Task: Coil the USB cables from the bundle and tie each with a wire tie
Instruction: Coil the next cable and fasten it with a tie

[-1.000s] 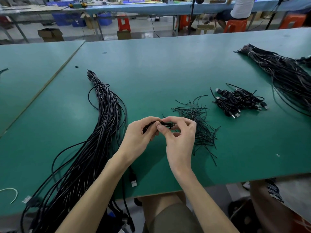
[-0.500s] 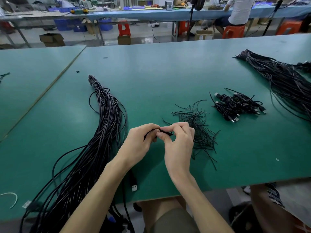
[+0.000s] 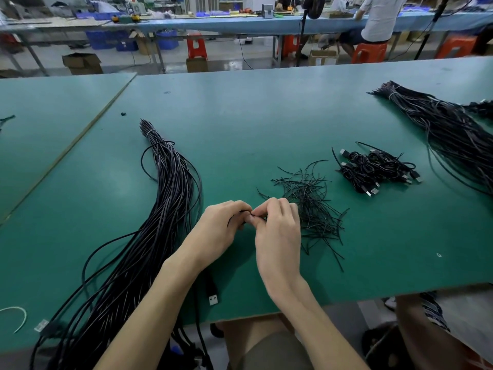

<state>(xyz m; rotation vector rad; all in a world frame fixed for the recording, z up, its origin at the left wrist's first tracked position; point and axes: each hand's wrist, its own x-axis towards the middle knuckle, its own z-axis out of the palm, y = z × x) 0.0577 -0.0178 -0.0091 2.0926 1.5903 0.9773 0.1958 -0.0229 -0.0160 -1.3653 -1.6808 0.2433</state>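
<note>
A long bundle of black USB cables [image 3: 165,198] lies on the green table at the left, bound near its far end. My left hand [image 3: 218,228] grips a small coiled cable, mostly hidden inside the fingers. My right hand [image 3: 277,225] meets it fingertip to fingertip and pinches a thin black wire tie [image 3: 256,215] at the coil. A loose heap of wire ties [image 3: 309,204] lies just right of my hands. Several coiled, tied cables [image 3: 373,169] are piled further right.
A second cable bundle [image 3: 448,132] stretches along the far right. One USB plug [image 3: 213,297] lies near the table's front edge under my left forearm. A white tie [image 3: 18,316] lies at the front left corner. A person sits at a distant bench.
Both hands have closed in tighter around the coil, so less of the cable shows between the fingers. The view has tilted down slightly.
</note>
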